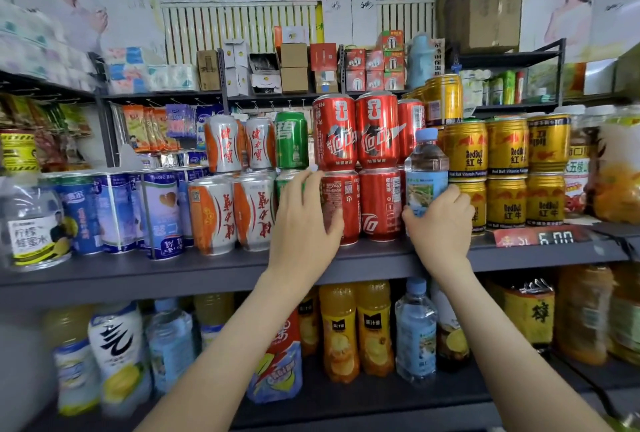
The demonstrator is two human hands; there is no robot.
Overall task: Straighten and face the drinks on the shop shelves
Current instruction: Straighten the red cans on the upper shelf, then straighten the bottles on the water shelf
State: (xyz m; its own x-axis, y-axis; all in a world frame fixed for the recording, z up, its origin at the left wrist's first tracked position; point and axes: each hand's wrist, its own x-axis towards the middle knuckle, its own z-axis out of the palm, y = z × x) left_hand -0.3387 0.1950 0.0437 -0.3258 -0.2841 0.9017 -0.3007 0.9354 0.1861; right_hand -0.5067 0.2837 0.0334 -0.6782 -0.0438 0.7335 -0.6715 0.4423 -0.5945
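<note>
**If jolted, stacked cans fall**

While the left grip [304,220] clasps the lower red can [346,210] and the right grip [440,224] holds the bottle [426,172] on the shelf [207,272], twisting that can may topple the top cans [335,134].

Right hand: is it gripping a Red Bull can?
No, the right hand grips the blue-capped water bottle standing between the red cola cans and the gold cans.

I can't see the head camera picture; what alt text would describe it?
A person's right hand grips a small water bottle standing among stacked cans on a shop shelf, while the left hand holds a red cola can beside it.
</note>
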